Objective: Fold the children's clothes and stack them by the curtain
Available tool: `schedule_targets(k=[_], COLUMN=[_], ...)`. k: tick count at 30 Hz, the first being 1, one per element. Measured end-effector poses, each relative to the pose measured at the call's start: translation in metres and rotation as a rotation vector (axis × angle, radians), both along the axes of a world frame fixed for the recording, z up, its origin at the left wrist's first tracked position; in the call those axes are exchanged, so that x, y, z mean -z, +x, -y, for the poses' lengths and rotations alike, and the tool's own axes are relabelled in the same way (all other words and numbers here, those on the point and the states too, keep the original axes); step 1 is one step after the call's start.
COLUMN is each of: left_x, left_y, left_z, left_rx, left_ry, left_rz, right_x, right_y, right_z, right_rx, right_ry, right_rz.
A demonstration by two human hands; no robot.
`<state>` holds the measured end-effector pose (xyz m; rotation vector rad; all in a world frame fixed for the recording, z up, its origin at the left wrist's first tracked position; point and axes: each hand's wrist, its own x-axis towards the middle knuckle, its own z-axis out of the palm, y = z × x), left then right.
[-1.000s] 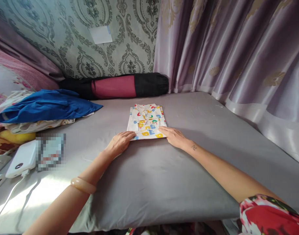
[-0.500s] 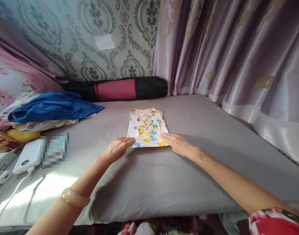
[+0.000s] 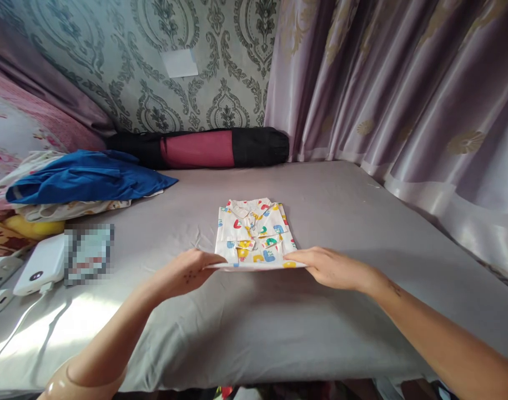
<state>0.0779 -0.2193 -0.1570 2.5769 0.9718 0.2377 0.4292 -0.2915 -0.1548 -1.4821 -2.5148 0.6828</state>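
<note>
Folded shirt [image 3: 254,236] on sheet [image 3: 345,211]; coloured print not legible. Fingers of left hand [image 3: 182,273] pinch shirt's near-left corner, those of right hand [image 3: 331,266] its near-right. Well left of shirt: blue cloth [image 3: 87,178].

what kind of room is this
Probably a bedroom: a mattress under a grey sheet, satin curtains along its side, a pile of clothes and a folded shirt on it.

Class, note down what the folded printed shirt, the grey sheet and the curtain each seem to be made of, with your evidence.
Folded printed shirt: probably thin woven cotton, matte; it keeps crisp, flat folds.
Grey sheet: soft matte fabric, perhaps a cotton blend; it shows fine creases.
Curtain: satin-like, synthetic or silk, glossy; bright highlights run along its pleats.
</note>
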Motion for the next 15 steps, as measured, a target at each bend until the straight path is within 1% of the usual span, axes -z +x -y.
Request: schedule_targets(k=[2,3,6,8,10,13,15], left_x=[-0.006,-0.007,-0.002,0.006,0.015,0.026,0.03], left_y=[0.007,0.011,0.022,0.03,0.038,0.05,0.057], left_z=[-0.013,-0.019,-0.038,-0.051,-0.063,-0.08,-0.09], left_rx=[-0.108,-0.182,-0.411,-0.543,-0.649,-0.759,-0.816], left_ry=[-0.119,-0.17,-0.244,-0.234,-0.193,-0.126,-0.092], left_rz=[0.057,0.095,0.215,0.256,0.251,0.197,0.153], right_x=[-0.002,-0.002,0.002,0.009,0.017,0.029,0.035], right_y=[0.004,0.005,0.008,0.008,0.006,0.003,0.001], right_z=[-0.018,-0.028,-0.058,-0.077,-0.094,-0.116,-0.129], right_rx=[0.093,0.151,0.329,0.415,0.48,0.567,0.624], right_ry=[0.002,0.007,0.056,0.09,0.099,0.093,0.095], right_rz=[-0.037,-0.048,-0.076,-0.108,-0.143,-0.18,-0.162])
